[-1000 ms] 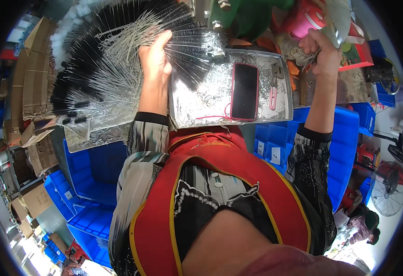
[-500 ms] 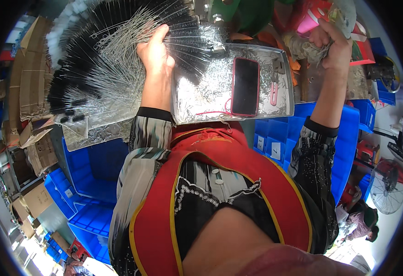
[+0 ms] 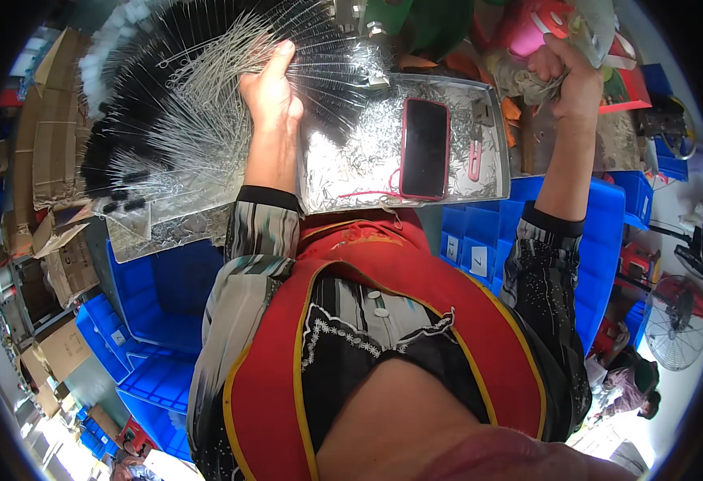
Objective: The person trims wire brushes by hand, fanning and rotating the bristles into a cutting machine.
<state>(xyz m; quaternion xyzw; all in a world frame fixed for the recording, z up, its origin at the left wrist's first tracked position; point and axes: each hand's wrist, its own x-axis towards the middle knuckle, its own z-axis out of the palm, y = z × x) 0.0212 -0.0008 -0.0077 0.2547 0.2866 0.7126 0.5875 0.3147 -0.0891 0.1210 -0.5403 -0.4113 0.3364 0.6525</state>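
Note:
My left hand [image 3: 269, 94] is closed at the edge of a fanned bunch of thin wire-stemmed brushes [image 3: 207, 100], its thumb up and its other fingers hidden by the wires. The stems have looped ends, and black bristles spread out around them. At the far right, my right hand [image 3: 576, 80] has its fingers curled on a greyish crumpled cloth [image 3: 520, 76]; its exact kind is hard to make out. Between my hands lies a shallow white tray [image 3: 327, 188] strewn with metal bits. In it rest a phone [image 3: 426, 148] with a red case and a pink-handled cutter [image 3: 475, 160].
Blue bins [image 3: 167, 280] stand below the worktop on the left, with more blue bins [image 3: 484, 228] on the right. Cardboard boxes [image 3: 56, 120] are stacked at the far left. A green machine part [image 3: 427, 28] and a red-and-pink container [image 3: 536, 32] sit at the back. A fan [image 3: 678, 325] stands at right.
My right hand has shifted slightly left with the greyish cloth. My left hand stays at the bunch of brushes, nearly unmoved.

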